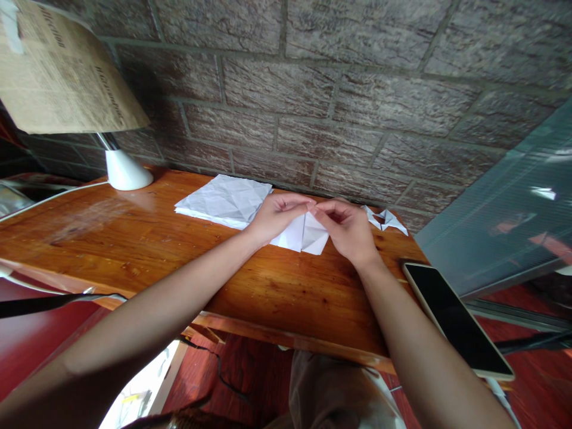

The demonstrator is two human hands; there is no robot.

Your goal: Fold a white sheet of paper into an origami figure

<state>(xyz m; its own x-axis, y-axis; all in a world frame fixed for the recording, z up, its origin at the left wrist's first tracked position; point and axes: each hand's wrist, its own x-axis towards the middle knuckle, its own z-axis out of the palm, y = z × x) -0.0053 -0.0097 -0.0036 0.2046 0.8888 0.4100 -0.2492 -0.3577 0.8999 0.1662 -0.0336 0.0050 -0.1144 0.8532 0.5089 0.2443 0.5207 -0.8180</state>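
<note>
A partly folded sheet of white paper [292, 234] is between my hands, near the back edge of the wooden table. My left hand [282, 213] comes from the left and pinches the paper's top edge between thumb and index finger. Meeting it there, my right hand [346, 226] pinches the same edge, thumb tip close to the left one. Below the fingers the paper shows a vertical slit or fold line and creases. To the left lies a stack of creased white paper [223, 193], partly behind my left hand. Small folded paper pieces [386, 220] sit just right of my right hand.
The wooden table [147, 238] runs along a brick-patterned wall [313, 119]. A lamp [127, 170] with a newsprint shade stands at the left end. A phone or tablet [456, 316] with a cable lies at the right edge, near my right forearm, beside a glass panel [504, 202].
</note>
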